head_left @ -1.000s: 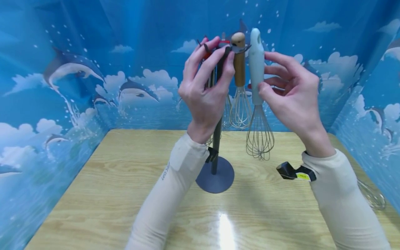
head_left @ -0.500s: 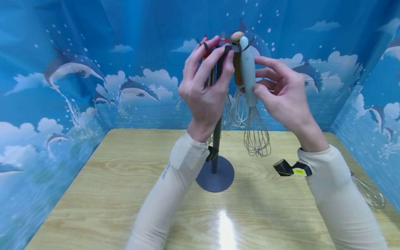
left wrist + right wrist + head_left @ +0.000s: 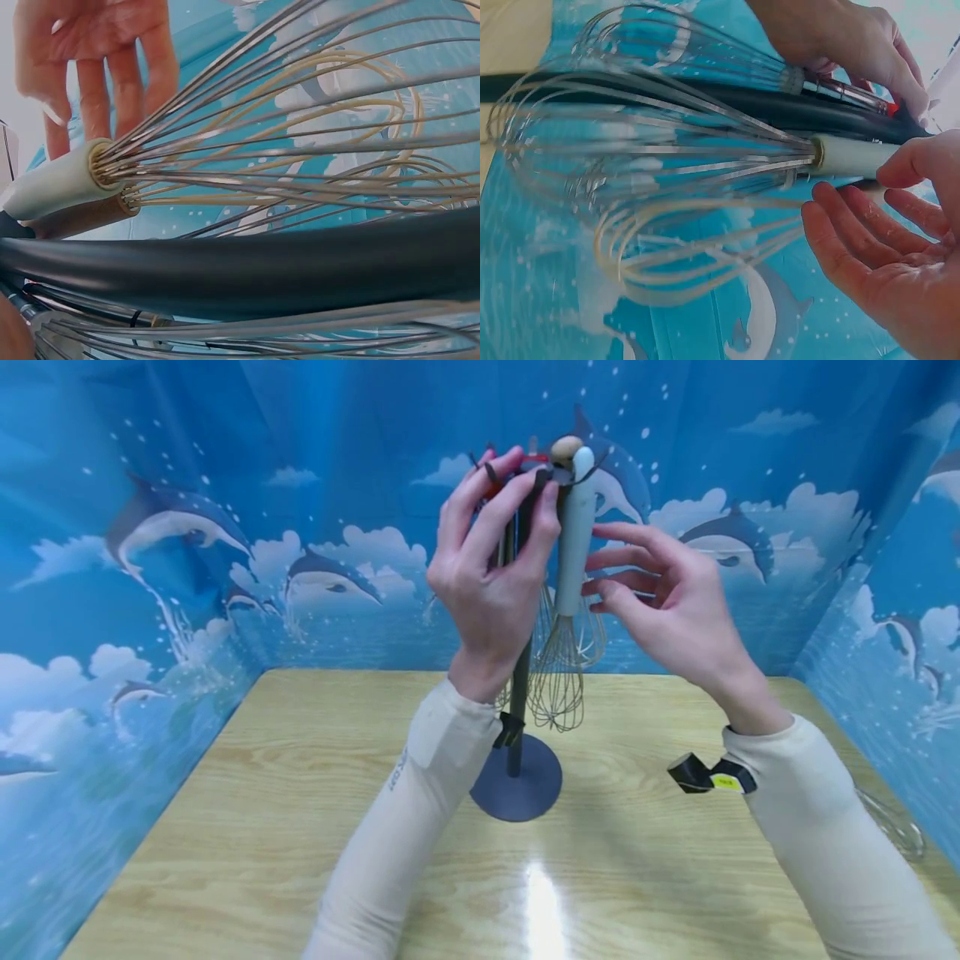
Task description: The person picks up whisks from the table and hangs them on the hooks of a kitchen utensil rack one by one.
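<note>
Wooden-handled whisk (image 3: 581, 631) hangs behind pale-handled whisk (image 3: 573, 552); spare whisk (image 3: 892, 827) on table (image 3: 247, 827).

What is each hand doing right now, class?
Left hand: grips the top of the dark grey metal stand.
Right hand: open, fingers beside the pale green-handled wire whisk.

Around the top of the stand (image 3: 519, 610), near the upper centre of the frame, I have little room: my left hand (image 3: 487, 578) wraps the pole's head from the left, and the pale-handled whisk (image 3: 570, 585) hangs just right of it, crowding the wooden-handled whisk (image 3: 564, 448) behind. My right hand (image 3: 671, 610) sits to the right with an open gap between its fingers and the pale handle. Below, the wire heads bulge beside the pole, above the round base (image 3: 516, 788). The table (image 3: 262, 793) lies open at lower left; another whisk (image 3: 892, 827) lies at the far right edge.
</note>
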